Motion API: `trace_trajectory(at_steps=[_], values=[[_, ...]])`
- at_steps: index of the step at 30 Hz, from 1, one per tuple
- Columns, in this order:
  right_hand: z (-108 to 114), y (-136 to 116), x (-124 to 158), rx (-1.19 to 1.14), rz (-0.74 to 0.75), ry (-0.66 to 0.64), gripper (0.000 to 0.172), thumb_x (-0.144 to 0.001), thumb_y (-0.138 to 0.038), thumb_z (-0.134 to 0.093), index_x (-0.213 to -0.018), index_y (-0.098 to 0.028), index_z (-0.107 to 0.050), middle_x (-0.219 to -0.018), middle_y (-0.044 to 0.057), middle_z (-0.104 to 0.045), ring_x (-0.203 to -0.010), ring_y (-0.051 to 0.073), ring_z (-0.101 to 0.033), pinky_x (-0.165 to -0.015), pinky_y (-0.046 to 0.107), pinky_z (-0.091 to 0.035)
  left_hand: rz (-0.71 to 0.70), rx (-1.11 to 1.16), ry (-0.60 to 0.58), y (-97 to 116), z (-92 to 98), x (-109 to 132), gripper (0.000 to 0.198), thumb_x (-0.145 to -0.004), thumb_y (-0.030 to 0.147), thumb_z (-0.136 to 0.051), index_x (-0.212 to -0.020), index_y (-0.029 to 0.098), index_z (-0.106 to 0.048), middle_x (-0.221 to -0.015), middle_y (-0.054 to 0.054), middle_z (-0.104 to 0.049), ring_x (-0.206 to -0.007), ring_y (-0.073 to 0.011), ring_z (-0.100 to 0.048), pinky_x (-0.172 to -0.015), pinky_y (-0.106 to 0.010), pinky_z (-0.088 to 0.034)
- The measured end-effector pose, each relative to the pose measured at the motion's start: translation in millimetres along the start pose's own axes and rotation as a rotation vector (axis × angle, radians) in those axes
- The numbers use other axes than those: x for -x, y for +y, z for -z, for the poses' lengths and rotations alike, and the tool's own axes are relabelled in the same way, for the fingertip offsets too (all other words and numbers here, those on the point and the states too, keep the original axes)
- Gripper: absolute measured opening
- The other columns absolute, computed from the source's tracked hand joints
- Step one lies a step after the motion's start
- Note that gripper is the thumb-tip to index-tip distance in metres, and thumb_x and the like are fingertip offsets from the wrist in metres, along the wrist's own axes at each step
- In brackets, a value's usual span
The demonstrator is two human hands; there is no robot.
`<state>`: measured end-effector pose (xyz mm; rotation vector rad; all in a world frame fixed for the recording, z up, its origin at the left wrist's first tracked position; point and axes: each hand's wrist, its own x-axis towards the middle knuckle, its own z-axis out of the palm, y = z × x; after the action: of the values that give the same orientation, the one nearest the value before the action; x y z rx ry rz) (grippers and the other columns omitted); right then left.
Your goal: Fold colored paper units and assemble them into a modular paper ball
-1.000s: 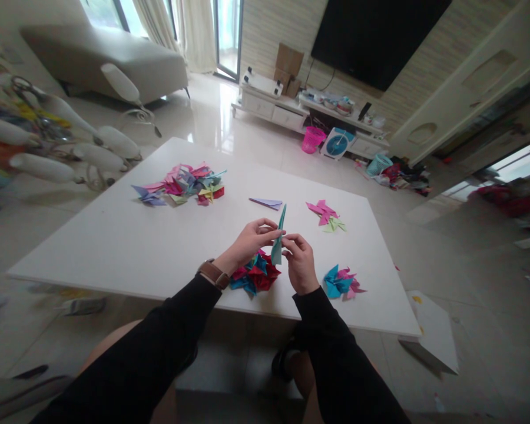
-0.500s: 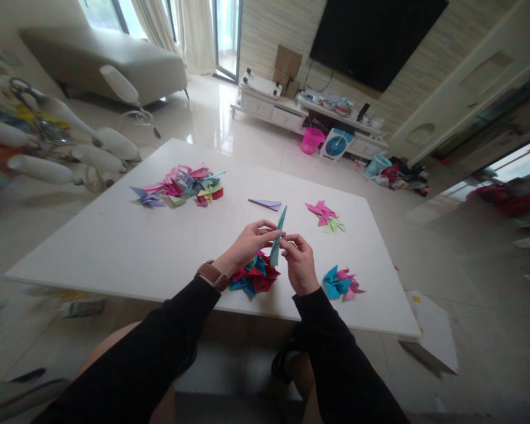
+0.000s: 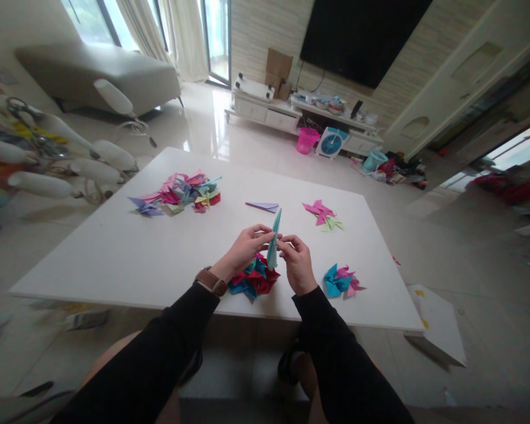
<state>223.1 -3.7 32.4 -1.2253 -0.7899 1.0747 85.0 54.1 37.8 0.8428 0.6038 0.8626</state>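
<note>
Between my two hands, above the table, is a narrow piece of folded light teal paper (image 3: 272, 253), held upright with a slight tilt. My left hand (image 3: 248, 242), with a brown watch at its wrist, pinches its left side. From the right, the fingertips of my right hand (image 3: 299, 262) close on its edge. Below my hands lies a pile of red and blue origami cranes (image 3: 260, 280), partly covered by the left hand. A flat folded strip of lilac paper (image 3: 264, 206) rests just beyond my hands.
On the white table (image 3: 128, 253), a large heap of mixed-colour origami (image 3: 183, 191) lies at the far left. Pink and green origami (image 3: 321, 213) sits at the right back, and blue and pink cranes (image 3: 341, 280) at the right front. A chandelier (image 3: 97, 159) hangs at the left.
The teal paper and both hands stay almost in place, still closed on it. The whole view has shifted slightly with my head.
</note>
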Motion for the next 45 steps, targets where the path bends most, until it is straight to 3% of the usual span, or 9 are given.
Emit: trace_trajectory(at_steps=[8, 13, 21, 30, 36, 41, 45], values=[[0.5, 0.7, -1.4, -0.008, 0.004, 0.024, 0.025, -0.071, -0.038, -0.082, -0.074, -0.021, -0.064, -0.081, -0.002, -0.067, -0.071, 0.013, -0.058, -0.062, 0.025, -0.04, -0.024, -0.057, 0.021, -6.9, 1.3, -3.2, 0.04, -0.07, 0.035, -0.088, -0.09, 0.014, -0.062, -0.086, -0.008, -0.077, -0.074, -0.0156, -0.071, -0.073, -0.027, -0.052], [-0.5, 0.2, -1.4, 0.012, 0.006, 0.056, 0.029, -0.073, -0.043, -0.081, -0.073, -0.021, -0.063, -0.072, -0.003, -0.061, -0.068, 0.013, -0.056, -0.059, 0.025, -0.039, -0.035, -0.115, -0.01, -8.8, 1.6, -3.1, 0.038, -0.069, 0.032, -0.088, -0.092, 0.013, -0.063, -0.083, -0.007, -0.075, -0.076, -0.0176, -0.071, -0.072, -0.028, -0.053], [-2.0, 4.2, -1.6, 0.011, 0.009, 0.063, 0.03, -0.071, -0.042, -0.082, -0.075, -0.021, -0.061, -0.074, -0.004, -0.061, -0.066, 0.012, -0.058, -0.058, 0.025, -0.04, -0.028, -0.121, -0.004, -8.4, 1.9, -1.6, 0.043, -0.066, 0.036, -0.09, -0.092, 0.014, -0.062, -0.078, -0.005, -0.074, -0.071, -0.0187, -0.071, -0.067, -0.029, -0.053], [0.6, 6.9, -4.2, -0.012, -0.006, 0.1, 0.021, -0.076, -0.037, -0.073, -0.08, -0.022, -0.06, -0.073, -0.005, -0.058, -0.063, 0.011, -0.052, -0.058, 0.025, -0.039, -0.038, -0.089, 0.052, -8.6, 4.7, -2.1, 0.046, -0.064, 0.038, -0.09, -0.094, 0.015, -0.063, -0.082, -0.004, -0.075, -0.065, -0.014, -0.067, -0.066, -0.026, -0.052], [4.7, 9.7, -5.9, 0.067, 0.121, 0.134, 0.025, -0.071, -0.028, -0.075, -0.086, -0.023, -0.056, -0.085, -0.003, -0.06, -0.073, 0.013, -0.056, -0.064, 0.026, -0.043, -0.013, -0.109, 0.071, -7.9, 4.8, -1.5, 0.048, -0.063, 0.037, -0.091, -0.095, 0.016, -0.063, -0.086, -0.005, -0.075, -0.062, -0.0126, -0.065, -0.06, -0.024, -0.049], [6.4, 5.6, -4.7, 0.224, 0.197, 0.17, 0.022, -0.072, -0.026, -0.074, -0.088, -0.022, -0.06, -0.089, 0.0, -0.062, -0.079, 0.017, -0.056, -0.068, 0.03, -0.045, -0.008, -0.127, 0.071, -6.5, 2.7, -0.2, 0.048, -0.062, 0.038, -0.092, -0.094, 0.015, -0.063, -0.082, -0.005, -0.074, -0.066, -0.0162, -0.068, -0.064, -0.028, -0.052], [4.1, 0.1, -2.0, 0.293, 0.265, 0.17, 0.019, -0.074, -0.024, -0.073, -0.089, -0.023, -0.062, -0.083, 0.0, -0.061, -0.077, 0.017, -0.056, -0.067, 0.03, -0.044, -0.047, -0.157, 0.066, -8.0, 3.2, -1.3, 0.04, -0.063, 0.036, -0.091, -0.086, 0.014, -0.066, -0.079, -0.005, -0.073, -0.066, -0.0146, -0.066, -0.067, -0.028, -0.053]])
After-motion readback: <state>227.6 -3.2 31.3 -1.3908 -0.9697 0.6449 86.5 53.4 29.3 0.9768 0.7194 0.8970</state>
